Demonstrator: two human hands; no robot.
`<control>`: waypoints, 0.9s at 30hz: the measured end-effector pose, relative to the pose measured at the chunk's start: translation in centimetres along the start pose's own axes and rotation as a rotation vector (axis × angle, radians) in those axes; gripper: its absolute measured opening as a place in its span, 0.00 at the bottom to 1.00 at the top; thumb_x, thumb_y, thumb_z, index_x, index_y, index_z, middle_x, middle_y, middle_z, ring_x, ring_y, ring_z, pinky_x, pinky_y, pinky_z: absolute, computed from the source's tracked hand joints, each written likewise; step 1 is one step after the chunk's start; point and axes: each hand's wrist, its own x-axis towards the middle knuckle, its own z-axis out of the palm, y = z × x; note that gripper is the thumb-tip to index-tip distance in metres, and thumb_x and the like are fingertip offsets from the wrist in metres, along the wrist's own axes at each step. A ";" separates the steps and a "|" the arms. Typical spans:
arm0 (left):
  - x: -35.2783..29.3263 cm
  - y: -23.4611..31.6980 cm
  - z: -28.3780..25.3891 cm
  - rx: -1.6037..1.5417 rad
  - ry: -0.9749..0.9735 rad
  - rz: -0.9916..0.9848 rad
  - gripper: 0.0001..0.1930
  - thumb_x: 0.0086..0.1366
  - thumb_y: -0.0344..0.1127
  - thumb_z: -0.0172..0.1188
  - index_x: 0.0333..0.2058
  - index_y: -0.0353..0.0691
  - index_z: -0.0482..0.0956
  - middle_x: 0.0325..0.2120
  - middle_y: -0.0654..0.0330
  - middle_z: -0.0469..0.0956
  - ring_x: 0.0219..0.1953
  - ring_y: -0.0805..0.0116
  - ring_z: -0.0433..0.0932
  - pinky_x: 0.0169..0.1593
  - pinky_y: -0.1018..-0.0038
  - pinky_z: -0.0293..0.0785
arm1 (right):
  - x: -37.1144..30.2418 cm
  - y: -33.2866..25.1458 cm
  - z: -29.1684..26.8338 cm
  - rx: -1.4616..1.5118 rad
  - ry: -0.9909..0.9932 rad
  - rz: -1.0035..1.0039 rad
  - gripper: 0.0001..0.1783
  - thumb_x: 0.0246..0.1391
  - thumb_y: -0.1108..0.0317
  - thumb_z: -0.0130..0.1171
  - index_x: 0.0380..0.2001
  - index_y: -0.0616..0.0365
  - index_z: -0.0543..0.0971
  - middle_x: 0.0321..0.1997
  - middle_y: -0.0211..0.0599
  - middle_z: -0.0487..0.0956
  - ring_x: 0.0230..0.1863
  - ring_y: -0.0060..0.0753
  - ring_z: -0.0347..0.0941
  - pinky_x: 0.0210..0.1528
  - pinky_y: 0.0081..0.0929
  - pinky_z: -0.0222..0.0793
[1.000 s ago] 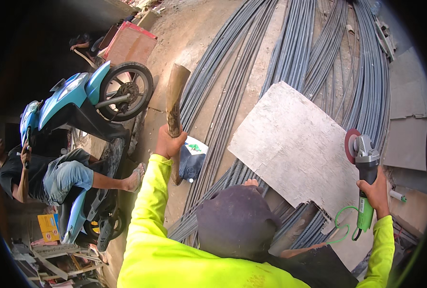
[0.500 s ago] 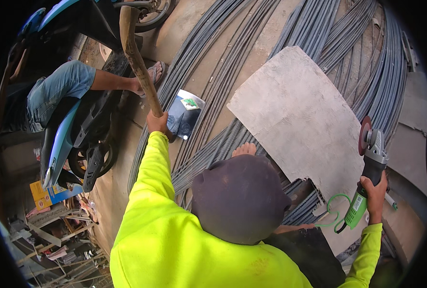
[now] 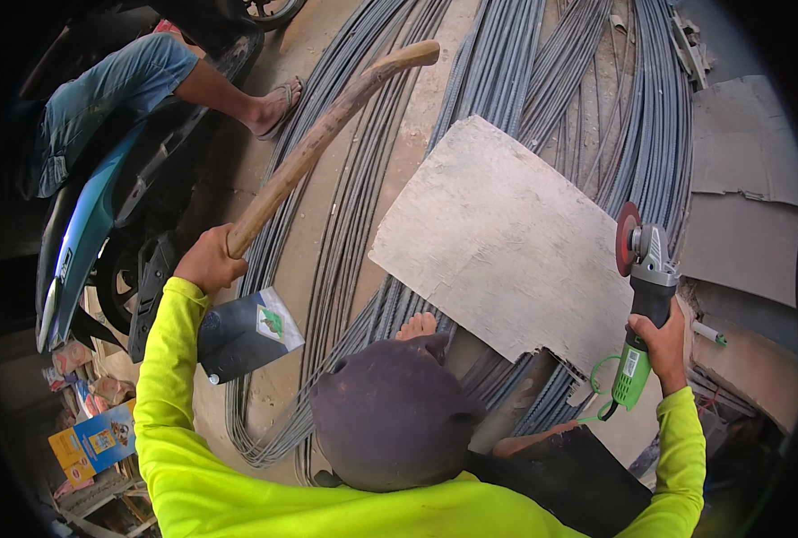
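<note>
My left hand [image 3: 211,260] is closed round the wooden handle of a hoe [image 3: 314,148], close to its head. The bare handle slants up and to the right. Below the hand lies the hoe's broad dark blade [image 3: 238,336], with a bright edge and a green-and-white label. In my right hand [image 3: 662,345] is a green and black angle grinder [image 3: 652,300], its reddish-brown disc [image 3: 628,238] at the far end. Left of the grinder, a pale, rough-faced board [image 3: 498,238] rests over steel rebar [image 3: 498,63].
Rebar bundles run across the floor. On the left, a person's leg [image 3: 121,99] reaches from a blue motorbike [image 3: 94,224] to a sandalled foot. Grey sheets [image 3: 744,242] lie at the right. A blue-and-yellow carton [image 3: 99,439] and scrap wood are at lower left. Bare toes [image 3: 417,325] show near the board.
The hoe has turned: its handle end swung right and its blade came nearer. My left hand moved left and down. The grinder sits further left in view, and the view itself has shifted.
</note>
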 end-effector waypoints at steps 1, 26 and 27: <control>1.3 1.8 -0.4 -0.075 -0.142 -0.005 0.15 0.50 0.31 0.65 0.37 0.31 0.76 0.22 0.50 0.79 0.22 0.59 0.82 0.31 0.64 0.81 | 0.4 -0.8 0.2 -0.034 0.011 -0.003 0.28 0.44 0.63 0.71 0.49 0.63 0.76 0.40 0.36 0.79 0.38 0.27 0.75 0.45 0.28 0.74; 14.4 4.5 19.7 -0.303 -1.160 -0.127 0.07 0.53 0.25 0.67 0.29 0.29 0.77 0.17 0.55 0.76 0.16 0.64 0.78 0.21 0.67 0.78 | 6.1 0.2 18.3 -0.493 -0.222 0.045 0.38 0.43 0.58 0.69 0.53 0.73 0.68 0.37 0.66 0.81 0.41 0.71 0.79 0.47 0.54 0.76; 14.6 4.8 19.5 -0.307 -1.169 -0.124 0.08 0.53 0.24 0.68 0.29 0.29 0.77 0.17 0.55 0.76 0.16 0.64 0.78 0.21 0.67 0.78 | 6.9 0.3 17.5 -0.502 -0.202 0.092 0.38 0.43 0.58 0.69 0.53 0.73 0.68 0.37 0.66 0.82 0.41 0.71 0.79 0.47 0.53 0.76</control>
